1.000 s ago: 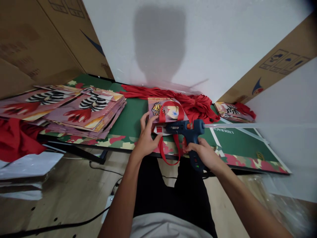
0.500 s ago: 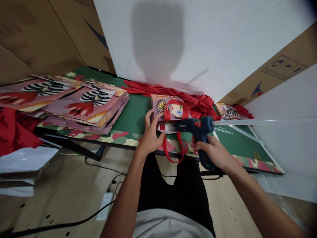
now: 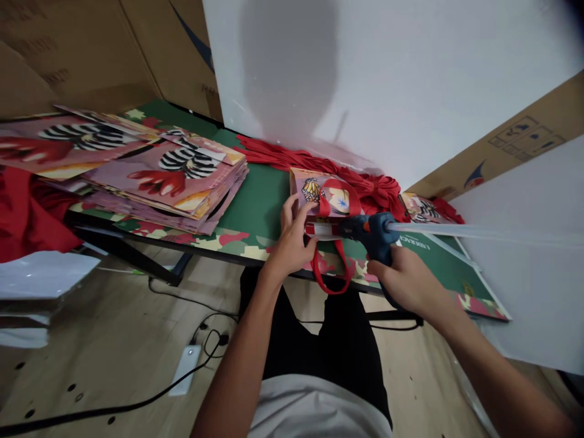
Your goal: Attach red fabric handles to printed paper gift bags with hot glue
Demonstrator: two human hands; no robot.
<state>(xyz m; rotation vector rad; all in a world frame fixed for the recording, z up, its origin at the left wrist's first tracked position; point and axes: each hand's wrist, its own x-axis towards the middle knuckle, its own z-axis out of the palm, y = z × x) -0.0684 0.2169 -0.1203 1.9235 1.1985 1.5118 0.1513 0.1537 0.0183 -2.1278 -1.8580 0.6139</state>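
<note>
Butterfly-print bag (image 3: 314, 190) lies on worktop (image 3: 260, 201), in front of you. Your left hand (image 3: 296, 237) half-curled at bag's left end, holding it between thumb on near side and fingers on far side. Your right hand (image 3: 408, 277), right of bag, closed round handle of glue gun (image 3: 379, 236); nozzle points left, toward bag's near side. Red strap loop (image 3: 335, 291) hangs nearer you than bag. Printed stack (image 3: 182, 182) left of bag; red straps (image 3: 381, 190) bunched behind it.

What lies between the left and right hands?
In the head view, the red-handled printed bag and the front of the blue glue gun lie between them.
</note>
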